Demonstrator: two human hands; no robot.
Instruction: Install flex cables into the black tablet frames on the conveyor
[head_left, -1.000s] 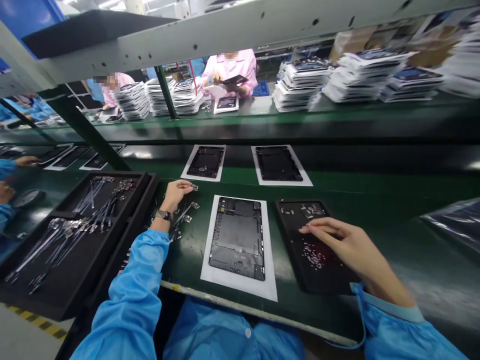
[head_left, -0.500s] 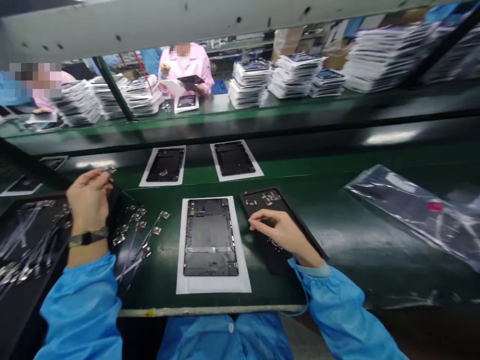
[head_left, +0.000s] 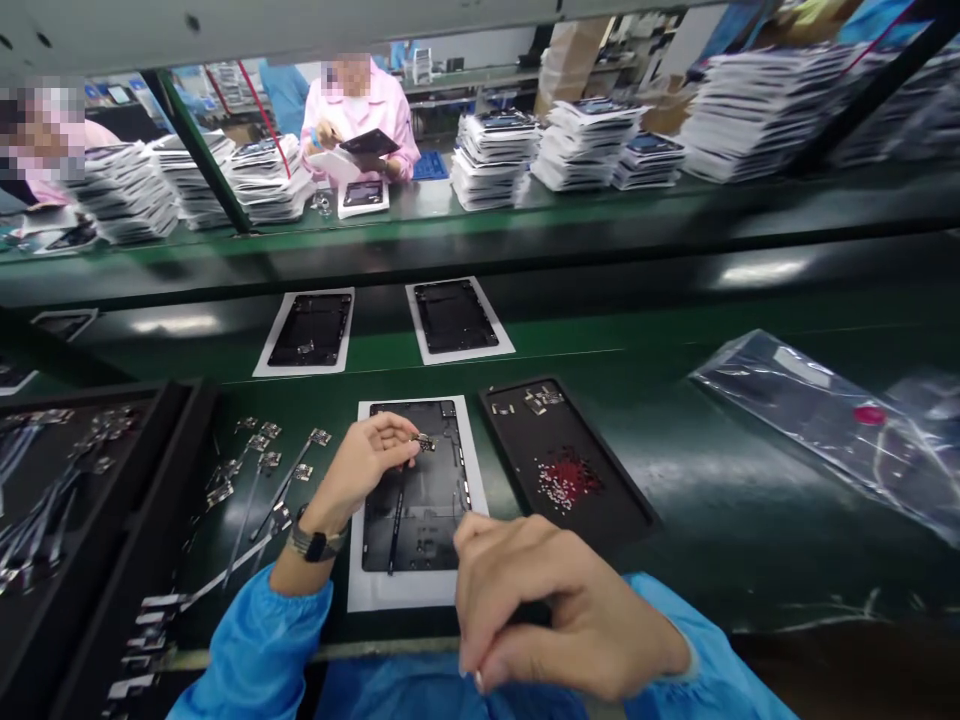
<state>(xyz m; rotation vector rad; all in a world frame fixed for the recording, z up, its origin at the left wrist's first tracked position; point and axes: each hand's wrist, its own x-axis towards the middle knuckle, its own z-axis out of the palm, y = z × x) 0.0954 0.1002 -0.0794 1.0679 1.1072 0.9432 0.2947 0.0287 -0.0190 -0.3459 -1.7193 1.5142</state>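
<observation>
A black tablet housing point(head_left: 431, 500) lies on a white sheet point(head_left: 375, 590) in front of me. My left hand point(head_left: 367, 465) pinches one end of a thin flex cable point(head_left: 396, 520) over the housing's upper part; the cable hangs down across it. My right hand point(head_left: 555, 610) hovers near the housing's lower right corner, fingers curled and pinched together; what is in them I cannot make out. To the right lies a black tray point(head_left: 600, 500) with a heap of small screws point(head_left: 566, 478) on a red patch. Several more flex cables point(head_left: 259, 480) lie loose on the green belt, left of the housing.
A black parts tray point(head_left: 82, 500) with more cables sits at the far left. Two more housings on white sheets point(head_left: 307, 330) point(head_left: 454, 318) lie farther back. A clear plastic bag point(head_left: 825, 420) lies at right. Across the line, a person in pink point(head_left: 356, 110) works among stacks of sheets point(head_left: 585, 145).
My left hand carried a flex cable from the left over to the housing. My right hand left the screw tray and came toward me, pinched shut.
</observation>
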